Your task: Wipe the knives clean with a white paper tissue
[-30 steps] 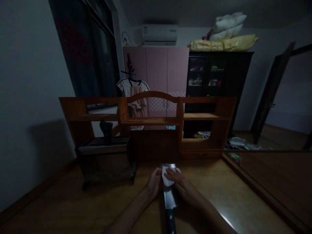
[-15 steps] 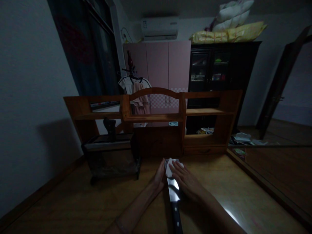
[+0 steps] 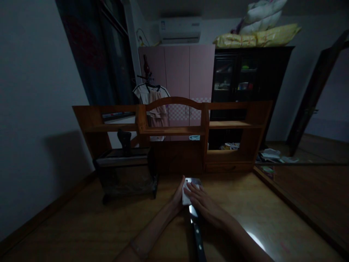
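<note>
A kitchen knife [image 3: 199, 238] points away from me, its black riveted handle towards me and its broad, shiny blade at the far end. My left hand [image 3: 177, 199] supports the blade along its left side, thumb up; its other fingers are hidden. Across the top of the blade, my right hand [image 3: 205, 204] presses a folded white tissue or cloth [image 3: 186, 198] with its fingers laid over it. The tip end of the blade shows just past the fingertips.
A knife block [image 3: 128, 178] with a dark handle sticking out stands at left on the wooden desk [image 3: 81, 229]. A wooden shelf unit [image 3: 174, 131] runs along the back. A raised wooden edge [image 3: 294, 207] borders the right side. Light glares off the desk at right.
My right hand and the white tissue have slid slightly left and towards me along the blade, uncovering more of its far end. The knife has tilted, so less of its face shows.
</note>
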`<state>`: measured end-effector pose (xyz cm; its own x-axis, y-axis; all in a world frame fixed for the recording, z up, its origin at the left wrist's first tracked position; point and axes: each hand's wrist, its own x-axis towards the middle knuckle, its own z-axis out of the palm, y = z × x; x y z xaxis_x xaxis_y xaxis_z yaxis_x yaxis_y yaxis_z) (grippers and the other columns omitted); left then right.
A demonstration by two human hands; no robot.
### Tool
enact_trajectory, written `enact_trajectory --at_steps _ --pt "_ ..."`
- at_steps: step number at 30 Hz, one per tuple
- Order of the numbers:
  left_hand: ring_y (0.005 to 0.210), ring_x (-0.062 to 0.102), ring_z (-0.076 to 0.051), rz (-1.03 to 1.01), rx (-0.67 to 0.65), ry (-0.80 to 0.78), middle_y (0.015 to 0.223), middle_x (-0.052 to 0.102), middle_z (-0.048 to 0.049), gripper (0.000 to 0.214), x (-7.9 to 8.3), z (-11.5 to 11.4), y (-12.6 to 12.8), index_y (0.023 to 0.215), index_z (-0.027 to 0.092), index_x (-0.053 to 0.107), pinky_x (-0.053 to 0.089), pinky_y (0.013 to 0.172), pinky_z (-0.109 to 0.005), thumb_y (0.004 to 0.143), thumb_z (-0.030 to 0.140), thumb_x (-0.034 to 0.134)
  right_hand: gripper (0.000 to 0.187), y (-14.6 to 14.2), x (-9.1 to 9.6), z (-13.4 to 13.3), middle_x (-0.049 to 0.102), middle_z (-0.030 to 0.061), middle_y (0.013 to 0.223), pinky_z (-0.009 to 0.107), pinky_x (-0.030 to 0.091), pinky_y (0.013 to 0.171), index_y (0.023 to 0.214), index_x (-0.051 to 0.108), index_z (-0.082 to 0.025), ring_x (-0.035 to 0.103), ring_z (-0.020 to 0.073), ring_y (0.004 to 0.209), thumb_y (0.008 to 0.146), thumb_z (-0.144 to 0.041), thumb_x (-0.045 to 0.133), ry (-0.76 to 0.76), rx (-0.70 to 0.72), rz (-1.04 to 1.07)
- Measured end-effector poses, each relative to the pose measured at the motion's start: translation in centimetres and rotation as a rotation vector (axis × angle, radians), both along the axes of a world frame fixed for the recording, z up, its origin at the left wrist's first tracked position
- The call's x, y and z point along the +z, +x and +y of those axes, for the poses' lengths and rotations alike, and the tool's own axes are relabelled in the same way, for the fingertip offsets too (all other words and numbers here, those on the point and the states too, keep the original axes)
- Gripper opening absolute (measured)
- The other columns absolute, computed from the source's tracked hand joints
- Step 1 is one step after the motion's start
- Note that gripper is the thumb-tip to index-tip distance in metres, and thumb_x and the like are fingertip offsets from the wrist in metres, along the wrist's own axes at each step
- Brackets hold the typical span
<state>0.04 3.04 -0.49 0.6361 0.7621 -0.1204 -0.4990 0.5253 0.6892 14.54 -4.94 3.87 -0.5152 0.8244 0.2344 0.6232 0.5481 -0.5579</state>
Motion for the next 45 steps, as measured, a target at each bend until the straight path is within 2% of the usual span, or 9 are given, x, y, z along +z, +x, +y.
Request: enact_trajectory --at_steps 5,10,16,22,30,35,38,41,45 --pt "0.106 0.059 -0.025 -0.079 0.058 0.039 0.110 0.065 -0.0149 0.052 0.8 -0.3 0.5 0.114 0.007 0.060 0.037 0.099 -0.035 0.089 0.049 0.043 0.053 1.2 -1.9 1.5 0.011 -0.0004 0.152 0.050 0.004 0.113 0.144 0.018 -0.033 0.006 0.0208 0.141 0.095 -0.052 0.021 0.054 -0.219 -0.102" --pt "0.116 0.053 -0.025 -0.100 0.050 0.067 0.117 0.062 -0.0136 0.049 0.2 0.3 0.9 0.117 0.009 0.060 0.031 0.105 -0.036 0.090 0.046 0.042 0.058 1.6 -3.8 2.5 0.007 -0.0005 0.153 0.055 0.001 0.111 0.145 0.010 -0.033 -0.002 0.0229 0.140 0.093 -0.055 0.023 0.131 -0.384 -0.163" --pt "0.118 0.051 -0.027 -0.038 -0.045 0.104 0.119 0.061 -0.0141 0.060 -0.2 0.0 1.0 0.123 0.012 0.056 0.032 0.104 -0.037 0.087 0.057 0.039 0.063 0.6 -3.3 2.0 0.002 0.0017 0.153 0.046 0.007 0.115 0.146 0.004 -0.027 0.001 0.0195 0.141 0.093 -0.053 0.027 0.121 -0.279 -0.083" --pt "0.116 0.052 -0.027 -0.026 -0.030 0.084 0.117 0.062 -0.0155 0.067 0.4 -0.4 0.4 0.120 0.012 0.058 0.036 0.100 -0.036 0.085 0.063 0.034 0.062 -0.1 -2.3 1.5 0.002 -0.0010 0.153 0.042 0.012 0.115 0.146 0.005 -0.030 0.004 0.0185 0.141 0.094 -0.050 0.030 0.116 -0.158 -0.027" --pt "0.113 0.054 -0.026 -0.052 -0.007 0.098 0.112 0.064 -0.0150 0.069 0.7 -0.2 0.9 0.116 0.010 0.060 0.037 0.099 -0.036 0.086 0.064 0.029 0.058 1.2 -3.5 2.3 0.016 0.0050 0.152 0.046 0.018 0.113 0.145 0.019 -0.026 0.013 0.0230 0.140 0.093 -0.051 0.030 0.112 -0.263 -0.027" --pt "0.109 0.057 -0.028 -0.092 0.017 0.082 0.112 0.064 -0.0157 0.067 1.3 -0.5 0.2 0.115 0.010 0.060 0.037 0.100 -0.039 0.085 0.064 0.034 0.057 1.9 -3.0 1.8 0.018 0.0070 0.151 0.046 0.019 0.112 0.145 0.023 -0.025 0.017 0.0235 0.139 0.094 -0.052 0.027 0.047 -0.283 -0.044" --pt "0.107 0.058 -0.029 -0.110 0.034 0.040 0.111 0.064 -0.0172 0.067 1.5 -0.4 -0.2 0.116 0.009 0.059 0.037 0.099 -0.043 0.085 0.064 0.035 0.056 1.7 -2.2 1.4 0.016 0.0048 0.152 0.047 0.017 0.112 0.144 0.024 -0.028 0.016 0.0231 0.139 0.094 -0.052 0.026 0.034 -0.228 -0.050" --pt "0.106 0.059 -0.030 -0.117 0.041 0.012 0.109 0.064 -0.0178 0.067 1.4 -0.2 -0.4 0.117 0.008 0.058 0.038 0.098 -0.043 0.085 0.063 0.035 0.053 1.4 -1.4 1.0 0.017 0.0026 0.151 0.049 0.010 0.113 0.143 0.027 -0.029 0.011 0.0224 0.140 0.094 -0.051 0.025 0.029 -0.162 -0.061" --pt "0.100 0.061 -0.030 -0.097 0.026 0.002 0.104 0.066 -0.0171 0.065 1.1 -0.2 -0.4 0.111 0.009 0.060 0.041 0.094 -0.042 0.085 0.063 0.038 0.049 0.9 -0.2 0.3 0.020 0.0004 0.151 0.049 0.001 0.113 0.141 0.029 -0.030 0.012 0.0203 0.140 0.096 -0.048 0.021 -0.008 -0.061 -0.035"
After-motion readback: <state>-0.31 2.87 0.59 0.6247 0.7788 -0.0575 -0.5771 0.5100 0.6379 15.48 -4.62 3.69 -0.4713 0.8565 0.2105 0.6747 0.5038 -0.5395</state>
